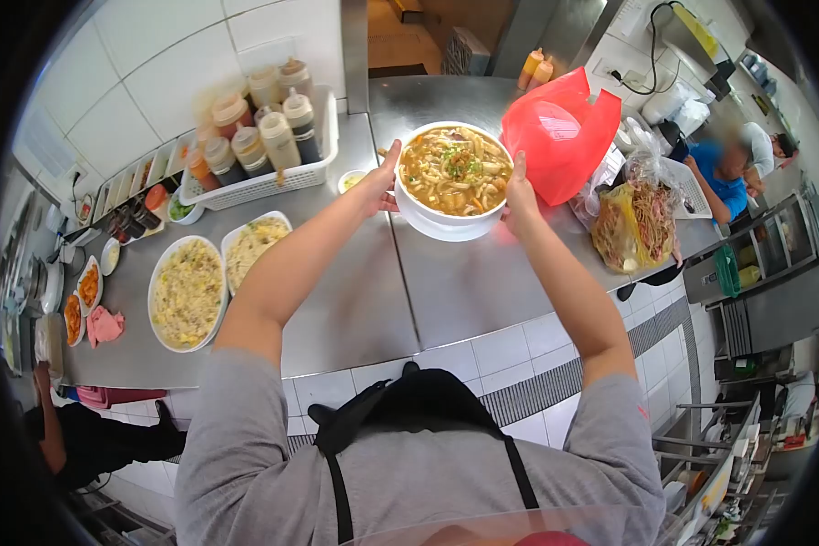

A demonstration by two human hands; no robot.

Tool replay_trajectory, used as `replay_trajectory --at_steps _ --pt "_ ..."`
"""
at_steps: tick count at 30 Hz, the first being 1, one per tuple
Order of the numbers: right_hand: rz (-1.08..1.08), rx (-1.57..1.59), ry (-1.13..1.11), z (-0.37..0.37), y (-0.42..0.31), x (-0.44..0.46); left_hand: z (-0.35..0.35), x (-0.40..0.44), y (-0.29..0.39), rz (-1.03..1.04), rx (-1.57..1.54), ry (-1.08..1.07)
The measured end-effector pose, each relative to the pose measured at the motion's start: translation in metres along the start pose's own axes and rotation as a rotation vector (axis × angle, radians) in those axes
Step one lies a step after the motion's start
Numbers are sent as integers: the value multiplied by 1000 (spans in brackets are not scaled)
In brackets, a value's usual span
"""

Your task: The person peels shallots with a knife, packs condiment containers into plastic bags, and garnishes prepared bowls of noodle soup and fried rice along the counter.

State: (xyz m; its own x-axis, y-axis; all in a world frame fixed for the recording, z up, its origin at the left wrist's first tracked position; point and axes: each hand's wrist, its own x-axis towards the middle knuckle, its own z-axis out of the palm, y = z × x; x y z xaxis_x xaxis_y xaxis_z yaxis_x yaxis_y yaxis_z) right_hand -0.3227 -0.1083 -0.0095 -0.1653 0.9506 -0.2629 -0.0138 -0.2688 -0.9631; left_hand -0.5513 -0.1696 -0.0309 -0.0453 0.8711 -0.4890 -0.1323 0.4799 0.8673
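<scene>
Both my hands grip a white bowl of noodle soup (453, 171) from its two sides, over the far part of the steel counter. The soup is brown and thick, with chopped green garnish in the middle. A white plate (448, 231) shows beneath the bowl. My left hand (382, 187) holds the left rim, fingers partly hidden under it. On the opposite side, my right hand (520, 193) has its thumb at the rim. A red plastic bag (560, 136) stands just right of my right hand. A small cup (351, 180) sits by my left hand.
A white basket (255, 185) of squeeze bottles stands against the tiled wall. Two oval dishes of fried rice (187, 293) lie on the steel counter (355, 309) at left. Bagged noodles (632, 227) sit at right. Other people stand at both ends.
</scene>
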Motion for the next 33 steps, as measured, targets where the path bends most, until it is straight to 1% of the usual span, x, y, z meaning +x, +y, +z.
replay_trajectory --at_steps 1,3,4,6,8,9,11,12,13,15,16,17,18,19,20,21,22,23,24,25,26,27,28,29,31,33 --pt "13 -2 1 -7 11 15 7 15 -1 -27 -9 1" --pt "-51 60 28 -17 35 44 14 48 -2 -54 26 40" --pt "15 120 -7 -19 38 50 16 59 -2 -76 36 63" --pt "-1 166 -32 -12 46 65 12 80 2 -106 85 166" --pt "-10 250 -36 -5 50 76 9 96 3 -105 81 205" --pt "5 248 -40 -3 52 80 8 103 1 -98 81 234" --pt "-70 189 -1 3 46 79 6 106 5 -131 56 246" --pt "-109 200 -18 9 42 85 3 108 11 -89 36 254" --pt "-90 196 -22 13 40 85 1 110 10 -62 8 255" --pt "-154 146 108 27 24 81 -5 119 6 -53 -14 300" --pt "11 204 -2 26 11 76 -11 128 0 -20 -46 309" --pt "85 214 -34 30 14 88 -15 132 -7 15 -82 323" --pt "14 284 35 28 21 91 -14 138 -12 17 -202 442" --pt "-300 142 47 6 102 188 -15 128 -14 135 -135 330" --pt "-313 163 -47 -12 138 237 -19 145 -29 348 -270 187" --pt "-264 193 -19 12 70 132 -27 149 -47 197 -255 234" --pt "-212 309 -18 2 75 141 -16 109 -40 -17 -136 395" --pt "-392 211 -16 21 39 85 -14 81 -27 156 222 253" --pt "-404 465 -148 34 29 59 -17 46 -22 258 409 172" --pt "-544 324 -129 29 43 56 -17 -2 -21 247 72 104" --pt "-719 96 71 44 48 37 -22 -49 -20 333 41 114" --pt "-809 32 40 61 40 5 -28 -93 -23 418 20 102" --pt "-751 67 30 80 35 -24 -44 -133 -28 442 22 136" --pt "-753 78 3 100 34 -46 -60 -170 -39 466 25 153" --pt "-826 -63 -102 139 31 -80 -93 -241 -68 493 -58 346" --pt "-967 -107 -211 186 30 -112 -124 -320 -101 521 -138 548"
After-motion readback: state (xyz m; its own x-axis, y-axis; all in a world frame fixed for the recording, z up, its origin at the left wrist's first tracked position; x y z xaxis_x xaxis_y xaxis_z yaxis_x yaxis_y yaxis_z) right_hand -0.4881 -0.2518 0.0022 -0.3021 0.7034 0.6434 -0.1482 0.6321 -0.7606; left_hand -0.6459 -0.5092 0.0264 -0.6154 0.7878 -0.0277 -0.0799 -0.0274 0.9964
